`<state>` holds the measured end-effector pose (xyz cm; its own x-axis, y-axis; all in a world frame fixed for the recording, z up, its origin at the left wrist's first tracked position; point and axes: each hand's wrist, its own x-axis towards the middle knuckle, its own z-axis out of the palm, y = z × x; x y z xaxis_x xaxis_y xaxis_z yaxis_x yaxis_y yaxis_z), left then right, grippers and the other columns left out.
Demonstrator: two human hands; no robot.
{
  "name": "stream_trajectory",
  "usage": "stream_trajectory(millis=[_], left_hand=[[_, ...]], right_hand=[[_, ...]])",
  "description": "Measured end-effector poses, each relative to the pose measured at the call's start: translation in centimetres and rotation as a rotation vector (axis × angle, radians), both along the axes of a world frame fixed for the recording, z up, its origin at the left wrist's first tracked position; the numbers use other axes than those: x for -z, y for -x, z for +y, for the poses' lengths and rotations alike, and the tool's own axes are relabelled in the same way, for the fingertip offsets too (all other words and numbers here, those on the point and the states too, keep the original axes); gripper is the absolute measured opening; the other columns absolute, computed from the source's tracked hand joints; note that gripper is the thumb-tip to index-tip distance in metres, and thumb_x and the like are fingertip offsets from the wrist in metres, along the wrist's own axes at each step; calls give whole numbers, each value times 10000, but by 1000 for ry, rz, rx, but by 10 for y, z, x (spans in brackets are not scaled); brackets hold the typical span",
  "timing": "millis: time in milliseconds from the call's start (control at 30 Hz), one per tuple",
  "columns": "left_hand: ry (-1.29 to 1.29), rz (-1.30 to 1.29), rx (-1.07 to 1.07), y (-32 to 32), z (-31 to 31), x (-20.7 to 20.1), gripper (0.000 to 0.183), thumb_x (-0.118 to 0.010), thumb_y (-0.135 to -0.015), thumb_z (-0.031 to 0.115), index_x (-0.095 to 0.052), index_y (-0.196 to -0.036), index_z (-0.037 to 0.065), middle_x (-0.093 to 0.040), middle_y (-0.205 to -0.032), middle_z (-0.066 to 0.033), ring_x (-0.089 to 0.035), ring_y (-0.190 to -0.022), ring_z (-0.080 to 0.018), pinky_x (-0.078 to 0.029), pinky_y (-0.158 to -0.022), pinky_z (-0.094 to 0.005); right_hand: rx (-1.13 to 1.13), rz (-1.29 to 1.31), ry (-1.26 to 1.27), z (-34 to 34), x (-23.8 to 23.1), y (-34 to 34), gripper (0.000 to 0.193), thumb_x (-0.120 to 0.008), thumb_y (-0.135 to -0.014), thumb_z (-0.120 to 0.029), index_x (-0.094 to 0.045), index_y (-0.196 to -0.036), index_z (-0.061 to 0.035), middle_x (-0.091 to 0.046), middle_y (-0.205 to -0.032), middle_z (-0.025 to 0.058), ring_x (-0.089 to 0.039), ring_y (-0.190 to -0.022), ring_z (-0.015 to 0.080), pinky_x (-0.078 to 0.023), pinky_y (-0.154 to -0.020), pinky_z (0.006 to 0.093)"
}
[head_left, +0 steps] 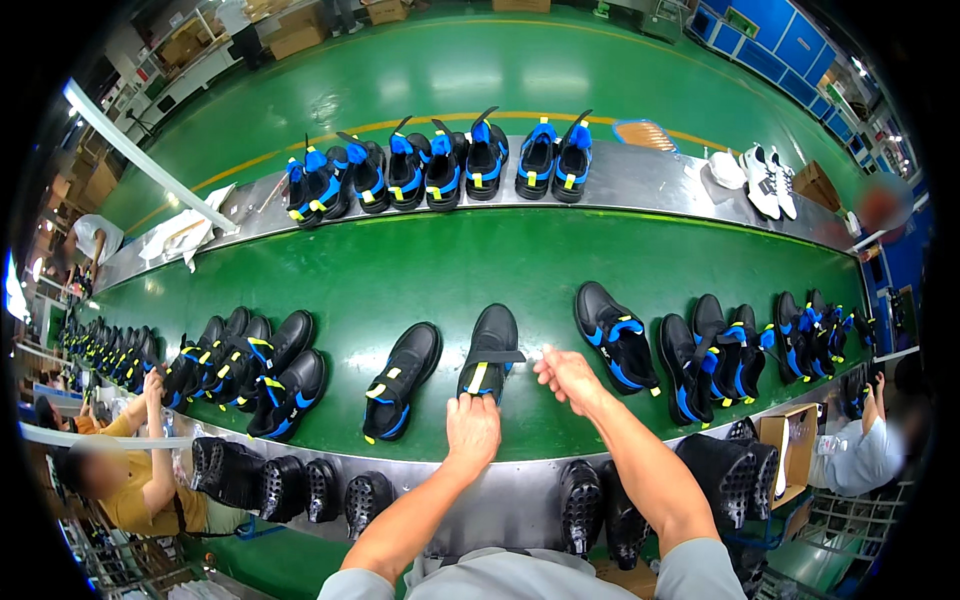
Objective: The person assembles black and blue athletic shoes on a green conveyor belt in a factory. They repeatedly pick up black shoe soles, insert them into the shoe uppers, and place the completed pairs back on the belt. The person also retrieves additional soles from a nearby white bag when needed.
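Observation:
A black shoe [494, 333] with a yellow-green stripe stands in front of me on the green belt, toe pointing away. My left hand [473, 432] is closed on its heel end, and the fingers cover the shoe's opening. The shoe's black strap [500, 356] sticks out to the right across the upper. Just beyond the strap's end is my right hand [567, 379], fingers pinched together; whether they hold anything is too small to make out. Another black and blue shoe [408, 372] lies to the left, and a third, an open black and blue shoe [612, 335], to the right.
More shoes [285, 390] line the green belt [480, 260] on both sides. A metal shelf [650, 185] behind it carries a row of shoes and a white pair [768, 182]. Black soled pieces [368, 500] stand along the near ledge. Co-workers sit left [130, 470] and right [870, 450].

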<state>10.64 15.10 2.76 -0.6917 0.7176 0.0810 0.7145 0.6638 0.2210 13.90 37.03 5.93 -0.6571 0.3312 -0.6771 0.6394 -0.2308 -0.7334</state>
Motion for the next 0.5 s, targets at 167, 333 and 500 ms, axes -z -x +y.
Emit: stream_trajectory(millis=[167, 333, 500], left_hand=[[-59, -92, 22, 13, -9, -6, 163, -675, -891, 208, -659, -799, 74, -687, -792, -116, -613, -847, -300, -400, -778, -447], [-178, -352, -88, 18, -28, -19, 214, -668, -914, 211, -647, -784, 43, -649, -805, -186, -599, -842, -372, -401, -779, -475], [-384, -502, -233, 28, -38, -24, 208, -694, -908, 227, -654, -850, 31, -610, -817, -190, -579, -814, -395, -433, -755, -495]], right_hand=[[-110, 53, 132, -15, -31, 36, 311, -600, -1015, -334, -652, -880, -58, -566, -722, -28, -408, -568, 69, -316, -478, 252], [-115, 64, 129, -31, -32, 32, 257, -645, -990, -286, -639, -827, -88, -552, -694, -34, -401, -567, 53, -285, -485, 240], [-202, 133, -2, -63, -4, 6, 311, -662, -981, -294, -651, -775, -61, -572, -665, 0, -462, -577, 104, -355, -517, 317]])
